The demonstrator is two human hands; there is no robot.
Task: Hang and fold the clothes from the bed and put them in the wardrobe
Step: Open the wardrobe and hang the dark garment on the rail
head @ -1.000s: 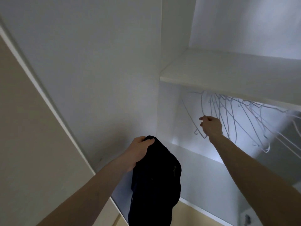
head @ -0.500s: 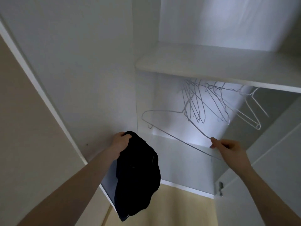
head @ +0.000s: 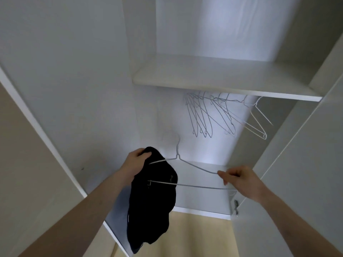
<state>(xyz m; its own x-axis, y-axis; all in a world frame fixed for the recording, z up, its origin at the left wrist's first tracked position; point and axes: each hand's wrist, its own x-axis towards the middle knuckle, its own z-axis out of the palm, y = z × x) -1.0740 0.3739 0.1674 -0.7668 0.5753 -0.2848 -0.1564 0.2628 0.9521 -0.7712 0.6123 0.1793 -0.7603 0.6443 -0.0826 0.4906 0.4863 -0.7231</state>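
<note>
Rail carrying the spare hangers [head: 219, 115]: hidden behind the front edge of the shelf [head: 222, 84]. Left end of the held hanger [head: 194, 169]: overlapping the dark garment [head: 152, 199], type unidentifiable. Hanger hook: blurred. Both forearms cropped at bottom edge.

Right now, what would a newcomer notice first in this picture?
The black garment hanging from the left hand, low in the middle. Beside it, the right hand pinches a wire hanger whose far end crosses the garment. Above, more hangers hang under the wardrobe shelf.
</note>
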